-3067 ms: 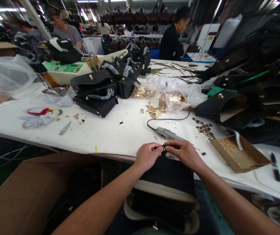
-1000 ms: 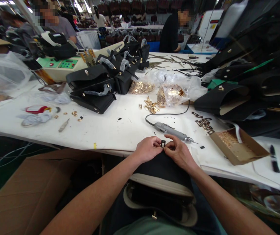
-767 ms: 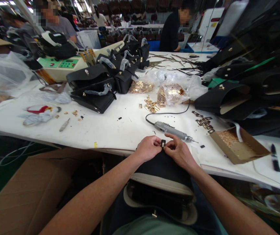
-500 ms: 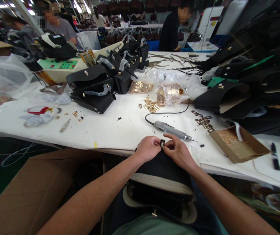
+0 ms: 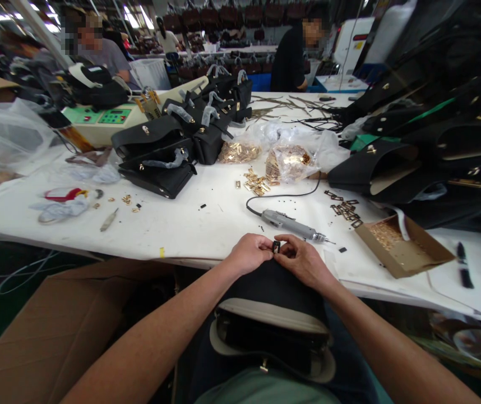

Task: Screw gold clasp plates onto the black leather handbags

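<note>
Head view: both hands, left hand (image 5: 249, 253) and right hand (image 5: 303, 259), stay pinched on the small black buckle (image 5: 276, 246) (barely shifted since a second ago), above the black bag (image 5: 274, 314) at the bench (image 5: 181, 224) edge.

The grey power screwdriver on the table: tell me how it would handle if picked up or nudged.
The power screwdriver looks rigid and slim, so probably easy to grip. Its round barrel lies flat on the white table, so a nudge might roll it. The black cord trailing from its rear would likely drag and tug back when lifted.
</note>
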A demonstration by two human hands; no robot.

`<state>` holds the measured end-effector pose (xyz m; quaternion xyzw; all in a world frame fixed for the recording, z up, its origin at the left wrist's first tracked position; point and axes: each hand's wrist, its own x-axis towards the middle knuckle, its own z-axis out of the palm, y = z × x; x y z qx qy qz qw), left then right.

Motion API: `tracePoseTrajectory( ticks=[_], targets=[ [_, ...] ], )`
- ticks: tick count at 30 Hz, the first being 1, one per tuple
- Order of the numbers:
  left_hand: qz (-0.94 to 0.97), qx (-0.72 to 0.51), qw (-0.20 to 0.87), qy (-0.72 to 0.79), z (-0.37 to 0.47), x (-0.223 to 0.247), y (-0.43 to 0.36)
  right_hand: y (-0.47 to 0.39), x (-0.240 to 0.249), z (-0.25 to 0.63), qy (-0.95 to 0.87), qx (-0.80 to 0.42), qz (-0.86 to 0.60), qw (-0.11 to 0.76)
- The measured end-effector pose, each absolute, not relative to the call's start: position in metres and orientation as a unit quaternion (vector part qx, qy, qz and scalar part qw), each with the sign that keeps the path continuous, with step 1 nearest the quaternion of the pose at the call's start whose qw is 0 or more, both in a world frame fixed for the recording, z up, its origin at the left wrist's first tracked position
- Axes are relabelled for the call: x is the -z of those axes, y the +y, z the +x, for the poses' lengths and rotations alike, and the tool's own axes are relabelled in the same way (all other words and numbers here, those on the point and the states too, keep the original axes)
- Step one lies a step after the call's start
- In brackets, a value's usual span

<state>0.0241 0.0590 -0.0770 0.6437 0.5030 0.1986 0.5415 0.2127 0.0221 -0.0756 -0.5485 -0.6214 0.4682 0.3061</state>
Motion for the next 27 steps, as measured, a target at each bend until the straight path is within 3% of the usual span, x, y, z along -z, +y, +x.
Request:
tracePoseTrajectory(
  ticks=[7,14,19,27],
  targets=[
    [0.660,-0.185,0.515,0.514,0.023,0.082,0.059,0.024,0.072,0.223,-0.607,-0.518,-0.524,0.299],
    [0.671,-0.170,0.477,0.541,0.024,0.078,0.058,0.033,0.072,0.210,-0.578,-0.481,-0.587,0.299],
    [0.680,-0.155,0.462,0.548,0.025,0.075,0.056,0.030,0.072,0.222,-0.567,-0.568,-0.507,0.315],
    [0.690,-0.128,0.412,0.581,0.029,0.068,0.056,0.036,0.079,0.216,-0.577,-0.496,-0.561,0.327]
  ],
)
